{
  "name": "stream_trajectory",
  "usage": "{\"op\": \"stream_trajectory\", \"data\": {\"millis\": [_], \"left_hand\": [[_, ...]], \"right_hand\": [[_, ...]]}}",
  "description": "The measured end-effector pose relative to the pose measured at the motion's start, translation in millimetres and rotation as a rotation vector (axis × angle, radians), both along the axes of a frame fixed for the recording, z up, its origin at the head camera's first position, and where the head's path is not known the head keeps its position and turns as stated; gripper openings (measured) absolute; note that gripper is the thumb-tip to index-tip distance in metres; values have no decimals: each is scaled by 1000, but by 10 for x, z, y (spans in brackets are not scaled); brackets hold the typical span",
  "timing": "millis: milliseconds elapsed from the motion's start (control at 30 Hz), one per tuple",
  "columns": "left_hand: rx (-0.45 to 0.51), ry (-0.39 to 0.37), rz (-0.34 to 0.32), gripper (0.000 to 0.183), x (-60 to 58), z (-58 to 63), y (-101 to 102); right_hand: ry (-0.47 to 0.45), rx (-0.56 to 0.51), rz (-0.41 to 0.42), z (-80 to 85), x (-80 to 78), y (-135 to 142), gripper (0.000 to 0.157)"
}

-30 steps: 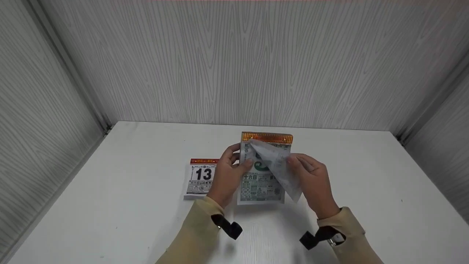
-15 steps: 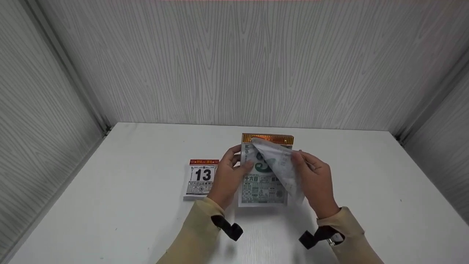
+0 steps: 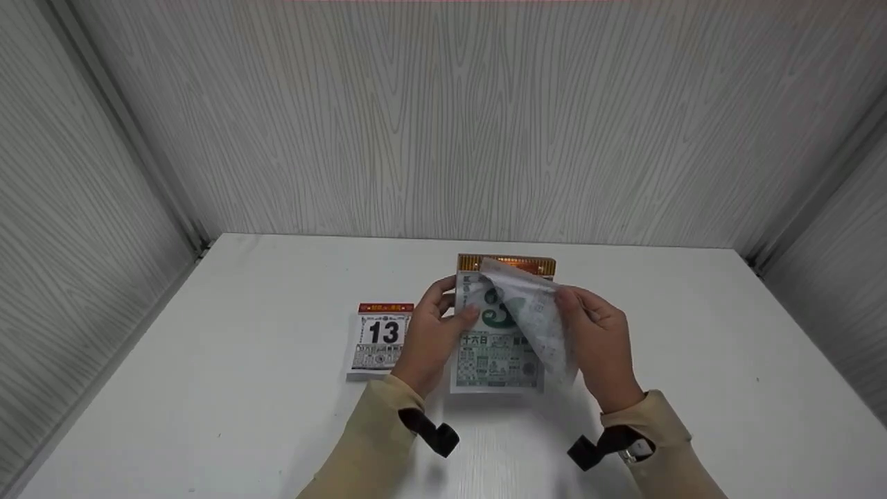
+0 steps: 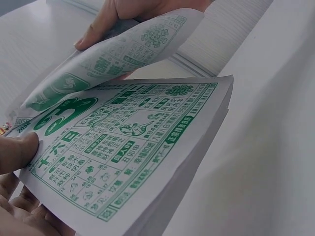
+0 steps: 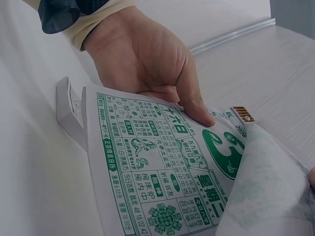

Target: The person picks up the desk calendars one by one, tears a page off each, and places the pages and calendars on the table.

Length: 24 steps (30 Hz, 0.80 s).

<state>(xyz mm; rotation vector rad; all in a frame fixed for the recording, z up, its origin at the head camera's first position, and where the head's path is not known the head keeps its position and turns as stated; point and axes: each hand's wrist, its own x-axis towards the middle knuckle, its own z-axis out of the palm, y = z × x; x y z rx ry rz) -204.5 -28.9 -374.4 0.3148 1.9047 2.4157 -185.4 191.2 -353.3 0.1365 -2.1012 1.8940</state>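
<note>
A tear-off calendar (image 3: 495, 360) with green print and a gold top band is raised off the table. My left hand (image 3: 433, 329) grips its left edge, thumb on the front page and fingers behind. My right hand (image 3: 599, 339) pinches the calendar's top sheet (image 3: 537, 315), which is folded diagonally to the right. The sheet's upper left corner is loose over the gold band; whether its right end is still attached is hidden. A green 3 shows on the page below. In the left wrist view the lifted sheet (image 4: 113, 59) curls above the page.
A smaller calendar (image 3: 382, 339) with a red top band and a black 13 lies on the white table (image 3: 242, 360), left of my left hand, which partly covers it. Wood-grain panels (image 3: 443, 125) close off the back and sides.
The sheet's loose corner has moved right along the gold band, uncovering more of the green 3. My right hand has shifted slightly right. My left hand keeps its grip.
</note>
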Motion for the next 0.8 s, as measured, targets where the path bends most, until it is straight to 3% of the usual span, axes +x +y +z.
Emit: {"op": "stream_trajectory", "data": {"millis": [233, 800], "left_hand": [[16, -14, -5, 48, -1, -2, -1], [41, -30, -11, 47, -8, 0, 0]], "right_hand": [[-42, -48, -11, 5, -2, 1, 43], [-37, -125, 9, 8, 8, 2, 41]]}}
